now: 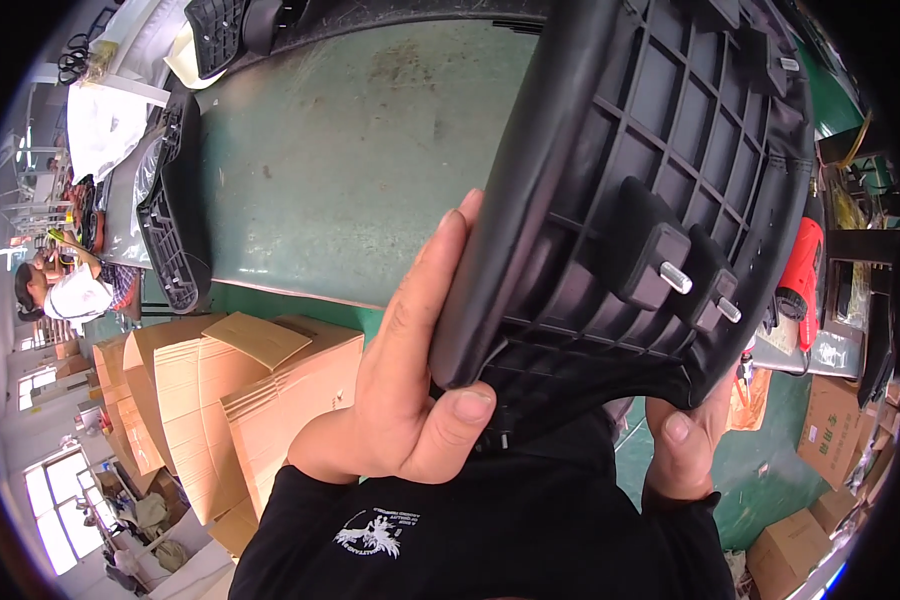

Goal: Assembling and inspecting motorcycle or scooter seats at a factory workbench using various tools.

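A large black padded seat panel (660,150) is tilted up in front of me, its ribbed plastic back toward me. Several metal bolts (675,277) stick out of raised blocks on that back. My left hand (405,370) is closed around the panel's lower left corner, thumb on the near side and fingers along the outer edge. At the lower right corner, my right hand (688,440) grips the panel with its thumb showing; the other fingers are mostly hidden behind it.
The green worktable (310,170) lies beyond, with another black panel (175,215) at its left edge and more black parts (215,35) at the back. Cardboard boxes (200,420) stand at left. A red heat gun (800,270) lies at right. Another person (75,295) is far left.
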`<state>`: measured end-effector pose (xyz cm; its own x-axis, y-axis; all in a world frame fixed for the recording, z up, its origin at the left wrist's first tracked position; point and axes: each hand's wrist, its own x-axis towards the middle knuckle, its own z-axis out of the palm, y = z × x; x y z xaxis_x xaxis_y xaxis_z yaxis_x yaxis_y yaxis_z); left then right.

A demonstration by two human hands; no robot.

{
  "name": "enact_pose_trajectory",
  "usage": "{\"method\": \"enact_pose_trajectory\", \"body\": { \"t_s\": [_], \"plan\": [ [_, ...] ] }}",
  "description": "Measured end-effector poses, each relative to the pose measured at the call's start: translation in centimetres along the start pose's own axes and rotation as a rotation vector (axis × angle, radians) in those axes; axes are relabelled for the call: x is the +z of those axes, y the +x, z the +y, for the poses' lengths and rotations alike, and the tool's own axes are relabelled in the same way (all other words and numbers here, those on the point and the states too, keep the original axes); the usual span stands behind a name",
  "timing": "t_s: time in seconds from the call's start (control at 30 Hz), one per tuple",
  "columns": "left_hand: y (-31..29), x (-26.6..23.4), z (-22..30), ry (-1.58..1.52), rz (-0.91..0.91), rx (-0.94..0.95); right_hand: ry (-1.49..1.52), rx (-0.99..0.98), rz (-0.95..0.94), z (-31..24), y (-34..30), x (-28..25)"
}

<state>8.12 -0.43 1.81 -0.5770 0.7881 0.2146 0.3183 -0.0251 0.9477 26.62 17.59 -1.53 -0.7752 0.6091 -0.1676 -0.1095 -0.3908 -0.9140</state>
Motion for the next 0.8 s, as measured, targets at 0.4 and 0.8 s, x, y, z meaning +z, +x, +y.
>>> {"method": "enact_pose_trajectory", "body": {
  "t_s": [0.4,0.8],
  "plan": [
    [1.3,-1.0,-1.7,-0.208,0.425,-0.14,0.106,-0.141,-0.452,0.4,2.2,0.3],
    [0.8,-0.7,-3.8,0.266,0.473,0.067,0.136,-0.069,-0.414,1.0,3.1,0.7]
  ]
}}
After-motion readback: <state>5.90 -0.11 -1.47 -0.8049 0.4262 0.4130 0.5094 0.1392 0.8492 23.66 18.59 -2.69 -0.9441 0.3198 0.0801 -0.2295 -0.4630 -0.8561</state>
